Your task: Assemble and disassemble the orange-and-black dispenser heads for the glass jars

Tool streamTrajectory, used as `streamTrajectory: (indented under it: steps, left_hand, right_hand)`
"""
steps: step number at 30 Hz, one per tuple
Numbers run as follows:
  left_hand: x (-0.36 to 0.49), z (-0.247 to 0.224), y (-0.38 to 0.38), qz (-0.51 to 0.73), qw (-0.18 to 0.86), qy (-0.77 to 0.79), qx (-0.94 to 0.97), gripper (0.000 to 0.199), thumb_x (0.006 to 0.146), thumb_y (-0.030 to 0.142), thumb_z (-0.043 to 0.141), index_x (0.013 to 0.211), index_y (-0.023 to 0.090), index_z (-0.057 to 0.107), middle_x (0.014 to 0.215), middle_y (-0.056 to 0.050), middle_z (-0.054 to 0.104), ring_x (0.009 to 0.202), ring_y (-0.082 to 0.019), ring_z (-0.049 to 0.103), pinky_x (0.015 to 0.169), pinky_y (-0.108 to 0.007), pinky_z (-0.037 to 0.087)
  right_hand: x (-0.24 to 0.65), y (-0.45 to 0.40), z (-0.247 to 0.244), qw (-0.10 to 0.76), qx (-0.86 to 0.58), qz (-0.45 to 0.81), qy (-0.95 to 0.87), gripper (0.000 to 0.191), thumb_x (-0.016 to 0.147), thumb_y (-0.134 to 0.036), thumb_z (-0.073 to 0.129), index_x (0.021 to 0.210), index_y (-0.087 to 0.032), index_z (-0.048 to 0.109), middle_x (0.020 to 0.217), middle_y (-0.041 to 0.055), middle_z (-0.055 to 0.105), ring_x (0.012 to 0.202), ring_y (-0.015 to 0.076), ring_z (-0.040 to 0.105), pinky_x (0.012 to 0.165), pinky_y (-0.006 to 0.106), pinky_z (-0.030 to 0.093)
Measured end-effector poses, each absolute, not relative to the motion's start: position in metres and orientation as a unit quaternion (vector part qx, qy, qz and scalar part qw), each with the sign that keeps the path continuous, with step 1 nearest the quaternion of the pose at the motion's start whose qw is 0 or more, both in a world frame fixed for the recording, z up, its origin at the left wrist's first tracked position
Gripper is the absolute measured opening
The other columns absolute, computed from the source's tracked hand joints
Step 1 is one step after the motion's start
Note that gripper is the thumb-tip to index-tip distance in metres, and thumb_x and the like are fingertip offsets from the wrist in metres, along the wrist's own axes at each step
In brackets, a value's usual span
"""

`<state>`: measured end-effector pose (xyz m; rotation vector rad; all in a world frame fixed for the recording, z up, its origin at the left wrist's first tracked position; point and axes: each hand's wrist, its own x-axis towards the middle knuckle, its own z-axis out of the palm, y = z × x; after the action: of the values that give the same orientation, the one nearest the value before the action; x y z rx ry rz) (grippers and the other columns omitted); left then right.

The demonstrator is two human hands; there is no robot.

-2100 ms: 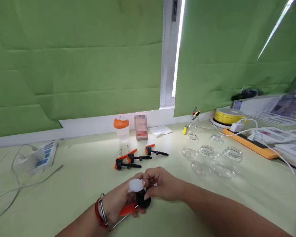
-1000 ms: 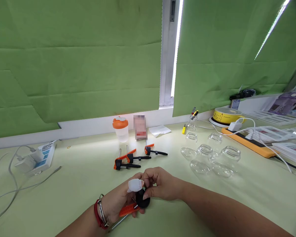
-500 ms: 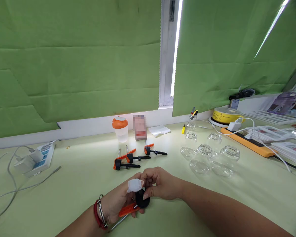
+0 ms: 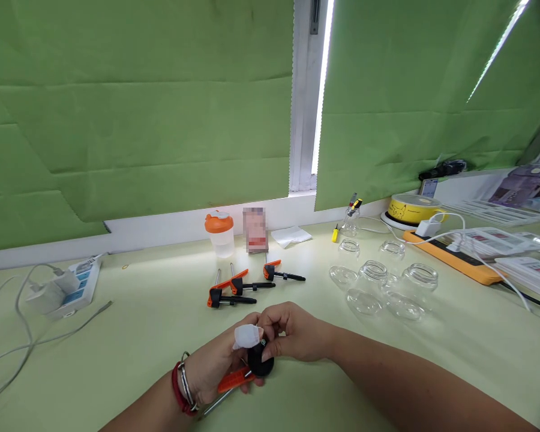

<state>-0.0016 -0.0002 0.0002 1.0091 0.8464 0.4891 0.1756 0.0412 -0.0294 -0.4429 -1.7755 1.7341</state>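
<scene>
My left hand (image 4: 220, 366) is closed around a black-and-orange trigger head with a round black cap (image 4: 261, 360), an orange lever (image 4: 234, 379) and a thin metal rod (image 4: 216, 404) pointing down-left. A white wrap (image 4: 247, 336) covers the left thumb. With thumb and bent fingers, my right hand (image 4: 288, 333) grips the black cap from the right; its fingertips partly hide the cap's top. Beyond the hands lie three similar black-and-orange trigger heads: the near one (image 4: 227, 299), the middle one (image 4: 252, 287) and the far one (image 4: 283, 275).
Several clear bottles (image 4: 371, 282) with threaded necks stand at the right. At the back are an orange-lidded cup (image 4: 220, 234), a pink box (image 4: 255, 231), a tissue (image 4: 291, 236) and screwdrivers (image 4: 354, 207). Power strips, orange (image 4: 459, 259) and white (image 4: 81, 287), lie at either side with cables.
Hardly anything differs. Both hands keep the same hold on the trigger head, and the view has shifted very slightly.
</scene>
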Motion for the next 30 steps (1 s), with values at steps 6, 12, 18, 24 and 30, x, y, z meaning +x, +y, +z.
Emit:
streamTrajectory:
  steps: [6, 12, 18, 24, 30]
  left_hand:
    - [-0.0024, -0.002, 0.0007, 0.229, 0.763, 0.389, 0.462, 0.041, 0.072, 0.051, 0.054, 0.1, 0.022, 0.047, 0.082, -0.003, 0.055, 0.06, -0.015, 0.059, 0.044, -0.019, 0.035]
    - [-0.002, -0.0014, 0.0004, 0.226, 0.76, 0.393, 0.466, 0.042, 0.072, 0.05, 0.056, 0.101, 0.022, 0.048, 0.082, -0.004, 0.056, 0.06, -0.015, 0.059, 0.044, -0.019, 0.035]
    - [-0.0025, -0.0014, 0.0003, 0.227, 0.759, 0.392, 0.468, 0.046, 0.071, 0.053, 0.055, 0.104, 0.022, 0.048, 0.085, -0.004, 0.056, 0.061, -0.015, 0.059, 0.044, -0.019, 0.034]
    - [-0.0033, -0.0027, 0.0012, 0.226, 0.761, 0.389, 0.468, 0.042, 0.074, 0.052, 0.052, 0.103, 0.021, 0.047, 0.082, -0.004, 0.056, 0.062, -0.017, 0.06, 0.045, -0.02, 0.034]
    - [-0.0045, -0.0046, 0.0017, 0.224, 0.767, 0.38, 0.466, 0.042, 0.076, 0.052, 0.052, 0.104, 0.022, 0.048, 0.083, -0.005, 0.057, 0.062, -0.016, 0.06, 0.045, -0.02, 0.034]
  right_hand:
    - [0.1761, 0.0412, -0.0278, 0.3, -0.176, 0.654, -0.672, 0.029, 0.061, -0.026, 0.077, 0.069, -0.015, 0.052, 0.084, 0.0015, 0.06, 0.072, 0.0103, 0.054, 0.066, 0.025, 0.045]
    - [0.1766, 0.0416, -0.0283, 0.291, -0.159, 0.666, -0.668, 0.03, 0.061, -0.026, 0.077, 0.07, -0.014, 0.052, 0.084, 0.0019, 0.06, 0.071, 0.01, 0.054, 0.066, 0.025, 0.045]
    - [0.1779, 0.0423, -0.0288, 0.292, -0.159, 0.658, -0.676, 0.027, 0.062, -0.021, 0.076, 0.075, -0.014, 0.053, 0.083, 0.0014, 0.06, 0.07, 0.0092, 0.054, 0.066, 0.025, 0.045]
    - [0.1757, 0.041, -0.0275, 0.301, -0.172, 0.653, -0.673, 0.029, 0.061, -0.024, 0.077, 0.073, -0.015, 0.053, 0.079, 0.0003, 0.059, 0.069, 0.0093, 0.054, 0.064, 0.025, 0.046]
    - [0.1767, 0.0423, -0.0304, 0.3, -0.176, 0.65, -0.675, 0.031, 0.06, -0.028, 0.078, 0.074, -0.015, 0.054, 0.08, 0.0004, 0.059, 0.07, 0.0091, 0.054, 0.065, 0.024, 0.046]
